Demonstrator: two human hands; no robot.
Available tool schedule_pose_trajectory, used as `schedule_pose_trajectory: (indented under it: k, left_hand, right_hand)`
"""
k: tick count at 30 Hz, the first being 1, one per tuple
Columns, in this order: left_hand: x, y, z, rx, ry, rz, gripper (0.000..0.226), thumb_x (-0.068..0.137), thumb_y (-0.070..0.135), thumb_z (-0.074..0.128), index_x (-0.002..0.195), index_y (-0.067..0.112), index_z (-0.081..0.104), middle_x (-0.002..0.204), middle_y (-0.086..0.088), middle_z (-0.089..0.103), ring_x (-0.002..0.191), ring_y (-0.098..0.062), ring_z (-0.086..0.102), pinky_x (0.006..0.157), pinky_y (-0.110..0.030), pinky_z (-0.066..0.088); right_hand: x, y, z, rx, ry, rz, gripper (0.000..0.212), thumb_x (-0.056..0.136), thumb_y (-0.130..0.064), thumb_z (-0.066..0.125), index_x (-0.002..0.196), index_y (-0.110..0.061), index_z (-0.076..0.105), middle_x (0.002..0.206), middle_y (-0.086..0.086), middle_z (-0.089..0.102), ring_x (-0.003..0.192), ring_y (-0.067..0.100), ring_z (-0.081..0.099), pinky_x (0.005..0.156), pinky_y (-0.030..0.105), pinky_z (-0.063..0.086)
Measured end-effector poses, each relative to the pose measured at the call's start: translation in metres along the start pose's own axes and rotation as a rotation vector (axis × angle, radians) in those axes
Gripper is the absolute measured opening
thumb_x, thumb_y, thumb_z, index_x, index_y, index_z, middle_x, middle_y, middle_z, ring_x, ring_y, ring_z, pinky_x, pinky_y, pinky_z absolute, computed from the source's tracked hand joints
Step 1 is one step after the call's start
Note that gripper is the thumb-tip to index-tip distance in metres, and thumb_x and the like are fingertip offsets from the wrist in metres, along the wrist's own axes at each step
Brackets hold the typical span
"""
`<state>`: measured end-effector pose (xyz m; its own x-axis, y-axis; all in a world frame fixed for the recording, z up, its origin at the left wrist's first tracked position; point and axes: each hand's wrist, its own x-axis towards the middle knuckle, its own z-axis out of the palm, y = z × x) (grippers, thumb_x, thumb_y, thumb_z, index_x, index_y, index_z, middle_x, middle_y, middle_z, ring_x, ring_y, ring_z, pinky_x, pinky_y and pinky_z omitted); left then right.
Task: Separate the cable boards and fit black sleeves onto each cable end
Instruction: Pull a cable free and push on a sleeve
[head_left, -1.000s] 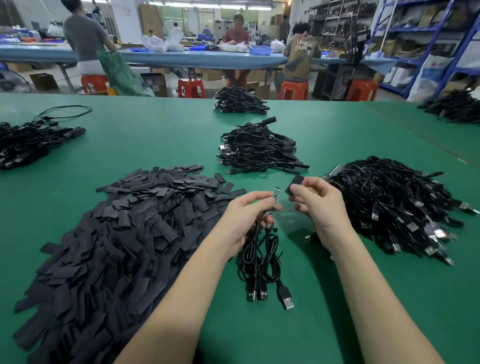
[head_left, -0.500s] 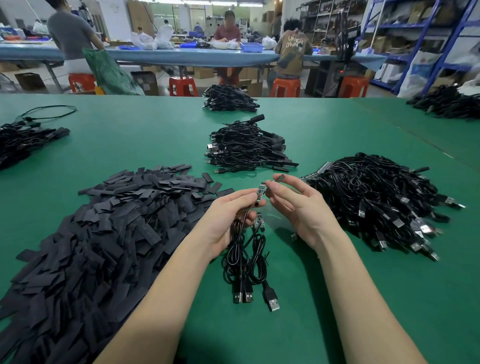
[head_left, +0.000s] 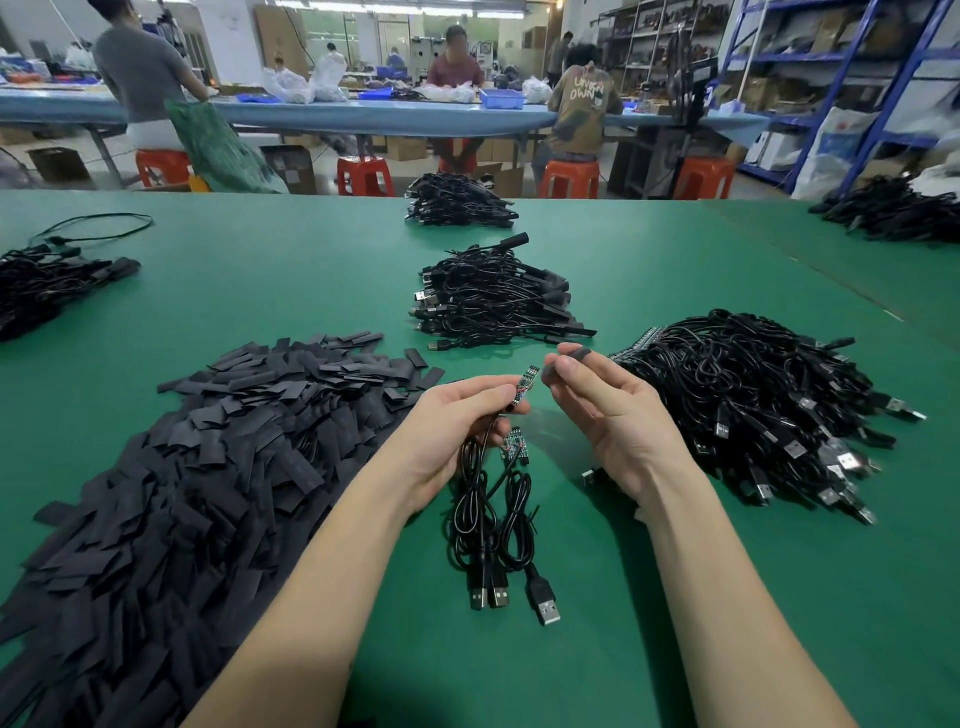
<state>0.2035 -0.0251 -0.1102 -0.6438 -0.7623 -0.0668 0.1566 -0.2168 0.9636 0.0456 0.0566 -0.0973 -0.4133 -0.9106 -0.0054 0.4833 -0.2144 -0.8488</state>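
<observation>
My left hand (head_left: 457, 421) pinches a black cable just below its small circuit board (head_left: 523, 385), which points up and to the right. My right hand (head_left: 602, 410) pinches a black sleeve (head_left: 561, 364) between thumb and forefinger, its open mouth a short gap from the board's tip. Below my left hand hang three coiled black cables (head_left: 493, 519), their USB plugs (head_left: 545, 605) lying on the green table (head_left: 675, 623). A second small board (head_left: 514, 446) hangs beneath my left fingers.
A large heap of flat black sleeves (head_left: 182, 467) covers the table on the left. A big pile of cables with boards (head_left: 753, 405) lies on the right. Sleeved cable bundles (head_left: 493, 296) sit ahead, with more piles farther back and at far left. People work at a distant blue table.
My right hand has turned the sleeve so its opening faces the board and brought it close. My left hand has tilted the board toward it.
</observation>
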Motion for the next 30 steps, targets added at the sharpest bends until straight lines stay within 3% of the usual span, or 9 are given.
schedule_pose_trajectory:
  k: [7, 24, 30]
  left_hand:
    - [-0.002, 0.002, -0.002, 0.028, -0.024, 0.005, 0.017, 0.097, 0.011, 0.063, 0.111, 0.009, 0.073, 0.087, -0.004, 0.075, 0.064, -0.010, 0.057, 0.061, -0.019, 0.050]
    - [-0.005, 0.016, -0.008, 0.206, -0.110, 0.074, 0.020, 0.095, 0.006, 0.066, 0.096, 0.020, 0.080, 0.083, -0.005, 0.076, 0.065, -0.006, 0.059, 0.065, -0.015, 0.050]
    - [-0.009, 0.021, -0.011, 0.238, -0.158, 0.102, 0.012, 0.096, 0.006, 0.065, 0.106, 0.011, 0.068, 0.081, -0.004, 0.074, 0.065, -0.009, 0.056, 0.067, -0.017, 0.049]
  right_hand:
    - [-0.001, 0.000, -0.002, 0.006, 0.002, -0.005, 0.018, 0.068, -0.013, 0.082, 0.085, -0.016, 0.083, 0.094, 0.007, 0.077, 0.083, 0.012, 0.073, 0.073, 0.017, 0.057]
    - [-0.005, -0.005, -0.003, -0.052, -0.099, 0.025, 0.014, 0.070, -0.010, 0.078, 0.081, -0.018, 0.082, 0.094, 0.006, 0.078, 0.088, 0.011, 0.074, 0.073, 0.018, 0.057]
    - [-0.006, -0.008, -0.006, -0.043, -0.154, 0.069, 0.015, 0.072, -0.007, 0.077, 0.082, -0.017, 0.082, 0.096, 0.008, 0.078, 0.089, 0.012, 0.074, 0.075, 0.018, 0.057]
